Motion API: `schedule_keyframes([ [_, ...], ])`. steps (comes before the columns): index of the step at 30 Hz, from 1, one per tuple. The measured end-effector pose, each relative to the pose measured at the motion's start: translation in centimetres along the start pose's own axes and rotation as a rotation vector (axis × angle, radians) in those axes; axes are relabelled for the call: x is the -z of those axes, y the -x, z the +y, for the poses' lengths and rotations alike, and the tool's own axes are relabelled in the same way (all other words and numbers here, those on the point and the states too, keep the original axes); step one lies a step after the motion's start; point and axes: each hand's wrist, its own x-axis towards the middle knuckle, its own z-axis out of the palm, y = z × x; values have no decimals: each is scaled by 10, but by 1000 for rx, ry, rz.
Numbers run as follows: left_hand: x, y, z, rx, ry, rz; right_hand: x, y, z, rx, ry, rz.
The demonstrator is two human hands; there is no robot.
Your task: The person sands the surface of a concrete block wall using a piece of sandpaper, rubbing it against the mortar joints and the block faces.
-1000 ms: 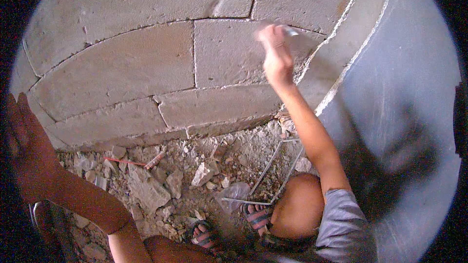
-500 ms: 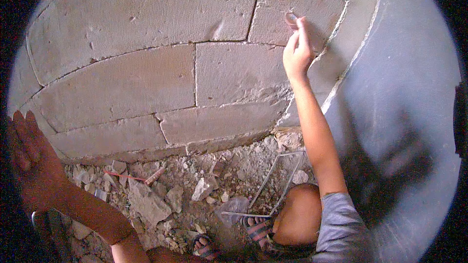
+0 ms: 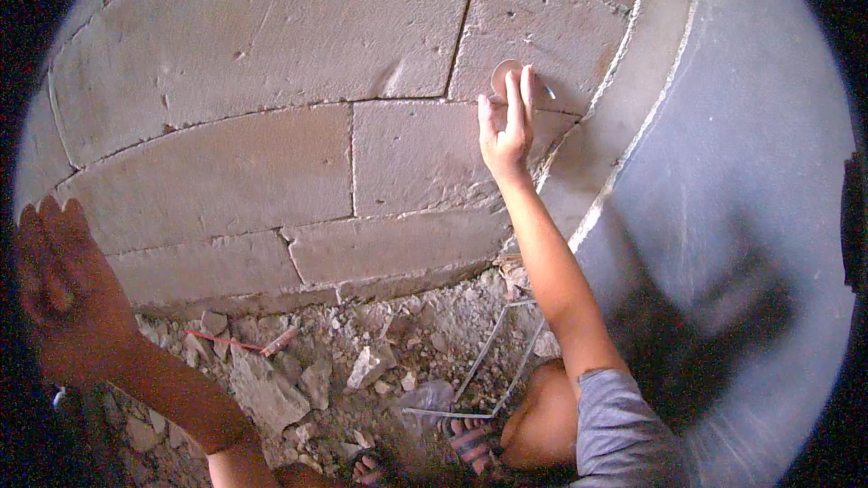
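My right hand (image 3: 509, 131) is raised to the block wall (image 3: 208, 27), holding a small round disc (image 3: 503, 74) against a block, its broad side showing. Two fingers stretch over the disc, while the thumb stands a little apart. A short shiny strip (image 3: 546, 87) shows just right of the fingertips; whether it belongs to the disc I cannot tell. At the far left, in shadow, my left hand (image 3: 68, 298) has its fingers stretched upward near the wall. Nothing shows in it, and I cannot tell if it touches the wall.
Broken stones and rubble (image 3: 271, 389) cover the ground along the wall's foot. A bent, light-coloured thin strip (image 3: 479, 370) and a red cord (image 3: 221, 340) lie there. Sandalled feet (image 3: 470, 441) stand in the rubble. A smooth grey surface (image 3: 750, 145) rises on the right.
My right hand has moved down and left across the wall. The disc in it has turned from nearly edge-on to broadside. My left hand stays about where it was.
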Motion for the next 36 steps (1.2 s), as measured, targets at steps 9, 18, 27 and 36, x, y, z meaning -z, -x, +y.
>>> schedule_keyframes([
  [9, 32, -22, -17, 512, 783, -649, 27, -23, 21, -18, 38, -3],
  [18, 31, -26, -27, 497, 970, -1093, 59, -49, 44, -392, -52, 233],
  [27, 17, -15, -16, 407, 745, -712, 75, -112, 76, -528, -99, 437],
  [36, 34, -41, -21, 381, 1043, -1299, 36, -155, 91, -120, 363, 137],
])
